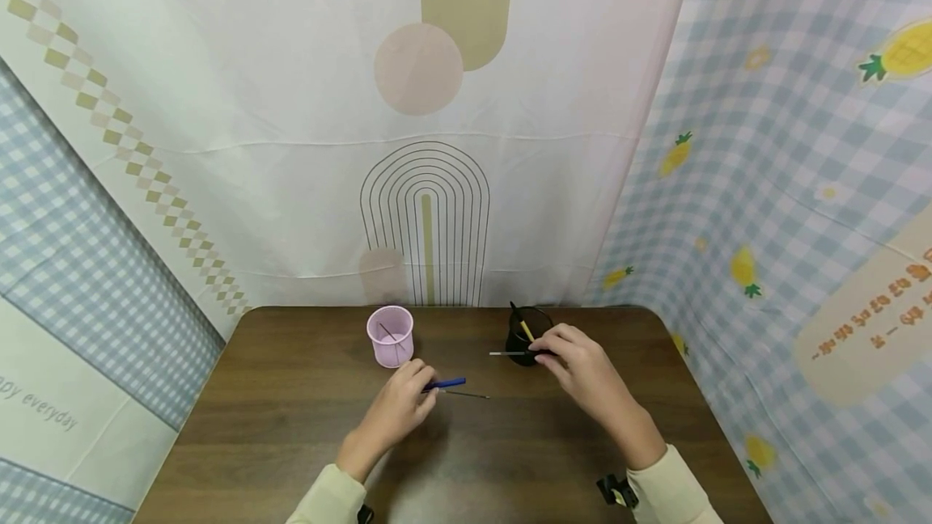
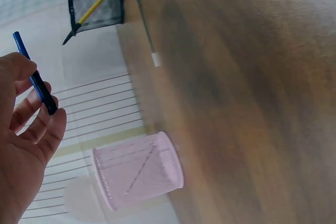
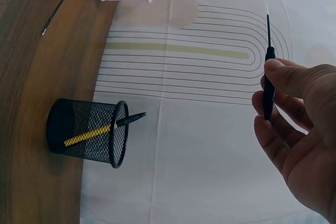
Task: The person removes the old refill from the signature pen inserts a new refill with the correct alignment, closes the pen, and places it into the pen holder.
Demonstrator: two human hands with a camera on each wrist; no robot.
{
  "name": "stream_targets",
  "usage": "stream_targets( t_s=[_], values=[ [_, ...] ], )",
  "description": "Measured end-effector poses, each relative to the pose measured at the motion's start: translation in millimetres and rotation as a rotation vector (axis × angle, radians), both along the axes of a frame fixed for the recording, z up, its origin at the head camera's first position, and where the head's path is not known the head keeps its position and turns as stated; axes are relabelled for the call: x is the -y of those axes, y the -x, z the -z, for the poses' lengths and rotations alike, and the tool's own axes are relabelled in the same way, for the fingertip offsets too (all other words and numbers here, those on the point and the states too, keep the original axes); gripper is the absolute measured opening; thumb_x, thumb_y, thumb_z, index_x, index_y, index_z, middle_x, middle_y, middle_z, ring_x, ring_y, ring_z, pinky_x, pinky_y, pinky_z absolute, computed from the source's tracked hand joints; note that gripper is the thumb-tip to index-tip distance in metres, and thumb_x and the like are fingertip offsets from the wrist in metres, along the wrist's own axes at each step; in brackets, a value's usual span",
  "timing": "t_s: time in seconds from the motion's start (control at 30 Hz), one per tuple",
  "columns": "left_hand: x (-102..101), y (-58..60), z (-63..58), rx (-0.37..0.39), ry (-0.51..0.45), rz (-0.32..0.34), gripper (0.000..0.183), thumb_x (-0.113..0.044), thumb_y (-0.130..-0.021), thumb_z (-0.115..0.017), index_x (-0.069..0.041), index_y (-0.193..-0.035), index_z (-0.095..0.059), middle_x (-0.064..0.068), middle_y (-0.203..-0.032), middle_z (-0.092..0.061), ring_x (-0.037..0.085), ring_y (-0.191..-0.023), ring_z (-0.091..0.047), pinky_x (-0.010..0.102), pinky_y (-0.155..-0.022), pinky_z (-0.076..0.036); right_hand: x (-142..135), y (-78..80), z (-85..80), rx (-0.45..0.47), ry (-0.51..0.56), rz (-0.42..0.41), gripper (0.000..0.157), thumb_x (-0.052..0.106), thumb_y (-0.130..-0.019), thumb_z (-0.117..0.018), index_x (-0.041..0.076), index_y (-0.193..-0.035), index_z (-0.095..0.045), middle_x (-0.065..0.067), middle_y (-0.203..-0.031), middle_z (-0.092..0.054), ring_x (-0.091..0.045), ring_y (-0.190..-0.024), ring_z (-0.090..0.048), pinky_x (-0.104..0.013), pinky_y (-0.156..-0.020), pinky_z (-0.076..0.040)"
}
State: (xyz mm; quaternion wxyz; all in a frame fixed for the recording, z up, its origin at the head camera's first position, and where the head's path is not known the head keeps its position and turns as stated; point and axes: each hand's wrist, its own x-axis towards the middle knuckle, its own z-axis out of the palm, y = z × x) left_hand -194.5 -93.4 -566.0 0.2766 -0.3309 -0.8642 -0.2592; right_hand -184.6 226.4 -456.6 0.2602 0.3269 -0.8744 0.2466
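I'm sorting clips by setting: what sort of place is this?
Likely an indoor desk area, perhaps curtained off: a brown table beside pale printed cloth, checked cloth at the right, and a black mesh cup on the table.

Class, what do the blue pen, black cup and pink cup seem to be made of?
Blue pen: likely plastic, smooth; plain, solid colour. Black cup: probably coated metal, faintly glossy; open mesh wall. Pink cup: coated metal or plastic, fairly matte; its wall is see-through, but which material is unclear.
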Motion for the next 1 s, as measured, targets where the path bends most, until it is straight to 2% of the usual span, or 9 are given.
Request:
stream_targets(
  t_s=[0.17, 0.3, 0.73, 1.0],
  values=[
    [-0.7, 1.9, -12.3, -0.028, -0.042, 0.018, 0.017, -0.002, -0.077, -0.077, -0.010, -0.088, -0.066, -0.002, -0.084, -0.058, 0.013, -0.077, -0.055, 0.030, -0.068, -0.050, -0.3, 0.6, 0.3, -0.002, 0.001, 0.002, 0.027, 0.000, -0.078, -0.086, 0.016, -0.097, -0.074, 0.004, -0.097, -0.067, -0.010, -0.086, -0.064, -0.026, -0.069, -0.056],
    [-2.0, 4.0, -22.6, -0.050, -0.066, 0.008, 0.019, -0.001, -0.077, -0.079, -0.009, -0.089, -0.067, 0.000, -0.085, -0.060, 0.013, -0.077, -0.056, 0.029, -0.069, -0.052, -0.3, 1.5, 0.6, -0.007, 0.003, 0.003, 0.028, -0.001, -0.077, -0.086, 0.016, -0.097, -0.074, 0.004, -0.098, -0.067, -0.010, -0.087, -0.064, -0.027, -0.069, -0.056],
    [-7.4, 5.7, -45.8, -0.088, -0.069, -0.001, 0.018, -0.002, -0.080, -0.077, -0.010, -0.094, -0.068, -0.001, -0.089, -0.061, 0.015, -0.081, -0.058, 0.028, -0.071, -0.051, 3.8, 1.0, 3.1, 0.005, -0.012, 0.000, 0.023, 0.003, -0.080, -0.085, 0.013, -0.097, -0.076, 0.005, -0.098, -0.067, -0.009, -0.088, -0.064, -0.028, -0.072, -0.057],
    [-13.5, 1.9, -60.1, -0.107, -0.057, 0.000, 0.018, -0.002, -0.082, -0.077, -0.010, -0.096, -0.069, 0.000, -0.089, -0.061, 0.016, -0.082, -0.057, 0.029, -0.071, -0.051, 4.3, -0.3, 3.6, -0.009, -0.012, 0.008, 0.027, 0.001, -0.078, -0.086, 0.017, -0.097, -0.074, 0.005, -0.097, -0.067, -0.008, -0.087, -0.063, -0.027, -0.071, -0.057]
  ],
)
